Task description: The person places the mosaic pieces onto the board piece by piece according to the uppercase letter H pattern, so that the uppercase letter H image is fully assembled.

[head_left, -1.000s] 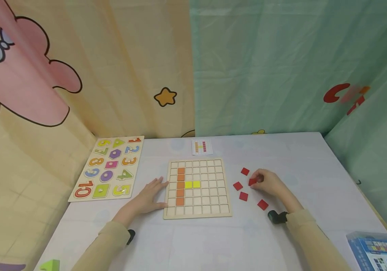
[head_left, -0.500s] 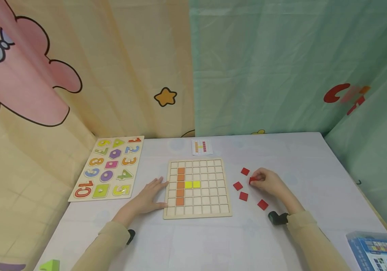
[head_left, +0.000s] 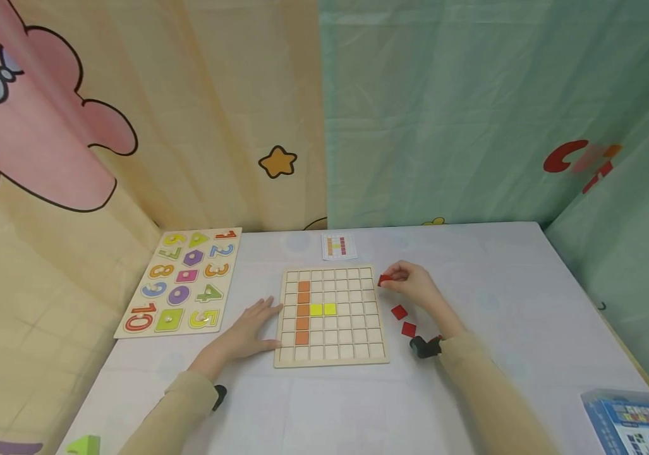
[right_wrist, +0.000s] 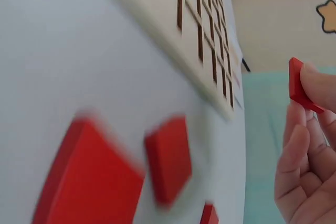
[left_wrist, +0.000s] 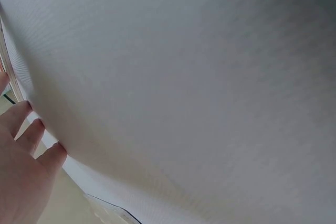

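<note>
Pinching one red tile between thumb and fingers, my right hand holds it just beside the right edge of the grid board, near the board's far corner. In the right wrist view the held tile is tilted and raised above the white table. My left hand has its fingers extended and spread, with hold of nothing; fingertips and thumb rest at the board's left edge.

The grid board is divided into square cells, seven rows by seven columns. Five orange tiles occupy consecutive cells of the second column from the left. Two yellow tiles sit in adjoining cells, directly right of the middle orange one. Loose red tiles lie on the table to the right of the board; three show, blurred, in the right wrist view.

To the left, a number board holds numerals 1 to 10 in its outer columns and coloured shapes in its middle column. Beyond the grid lies a small patterned card. A blue box stands partly in view at lower right; its contents I cannot tell.
</note>
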{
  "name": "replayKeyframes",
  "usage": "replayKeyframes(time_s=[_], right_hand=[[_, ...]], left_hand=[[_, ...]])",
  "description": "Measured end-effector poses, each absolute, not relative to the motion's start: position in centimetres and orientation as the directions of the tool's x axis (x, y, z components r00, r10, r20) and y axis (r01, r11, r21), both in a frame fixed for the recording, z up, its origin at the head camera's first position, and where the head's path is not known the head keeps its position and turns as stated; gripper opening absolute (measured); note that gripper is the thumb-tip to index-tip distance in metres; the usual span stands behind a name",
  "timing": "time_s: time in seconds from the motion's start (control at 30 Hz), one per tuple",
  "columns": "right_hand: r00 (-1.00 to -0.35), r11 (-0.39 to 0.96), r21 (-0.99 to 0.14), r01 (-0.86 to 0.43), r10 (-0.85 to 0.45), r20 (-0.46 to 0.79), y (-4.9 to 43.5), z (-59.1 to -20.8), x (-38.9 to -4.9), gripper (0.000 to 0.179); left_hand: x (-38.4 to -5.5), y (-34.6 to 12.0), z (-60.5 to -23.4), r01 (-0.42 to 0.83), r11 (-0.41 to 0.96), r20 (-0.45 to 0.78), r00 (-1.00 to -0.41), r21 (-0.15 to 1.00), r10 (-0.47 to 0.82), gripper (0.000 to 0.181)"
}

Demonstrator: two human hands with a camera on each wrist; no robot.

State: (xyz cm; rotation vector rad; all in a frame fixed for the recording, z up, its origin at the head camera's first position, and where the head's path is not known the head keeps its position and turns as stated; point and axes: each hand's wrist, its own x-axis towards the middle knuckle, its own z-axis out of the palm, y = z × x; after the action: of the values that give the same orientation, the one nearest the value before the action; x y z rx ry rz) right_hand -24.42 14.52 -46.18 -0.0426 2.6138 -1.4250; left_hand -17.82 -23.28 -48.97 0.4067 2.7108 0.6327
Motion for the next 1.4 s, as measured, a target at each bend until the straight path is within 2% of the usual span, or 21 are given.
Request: replayKeyframes(time_s=[0.2, 0.5, 0.87, 1.4], right_hand=[[-0.984, 0.517, -0.854, 0.054, -0.115, -0.132, 10.3, -46.3, -25.9, 0.025], [-0.982, 0.558, -0.83, 0.015, -0.147, -0.117, 6.4, -47.5, -27.1, 0.017], [-0.977, 0.697, -0.716, -0.041, -0.177, -0.116, 5.2, -48.2, -27.4, 0.009], [-0.975, 0.759, -0.64, -0.119, -0.211, -0.069, 4.7, -47.9, -27.1, 0.01]], left_hand=[[-17.8, -23.3, -49.1, 0.188, 0.858, -0.246, -0.909, 0.479, 0.336, 0.086], [-17.8, -23.2, -49.2, 0.182, 0.855, -0.249, -0.909, 0.486, 0.335, 0.086], [-17.8, -23.1, -48.9, 0.181, 0.861, -0.256, -0.908, 0.476, 0.332, 0.085], [-17.9, -23.3, -49.1, 0.194, 0.861, -0.251, -0.906, 0.47, 0.341, 0.085]])
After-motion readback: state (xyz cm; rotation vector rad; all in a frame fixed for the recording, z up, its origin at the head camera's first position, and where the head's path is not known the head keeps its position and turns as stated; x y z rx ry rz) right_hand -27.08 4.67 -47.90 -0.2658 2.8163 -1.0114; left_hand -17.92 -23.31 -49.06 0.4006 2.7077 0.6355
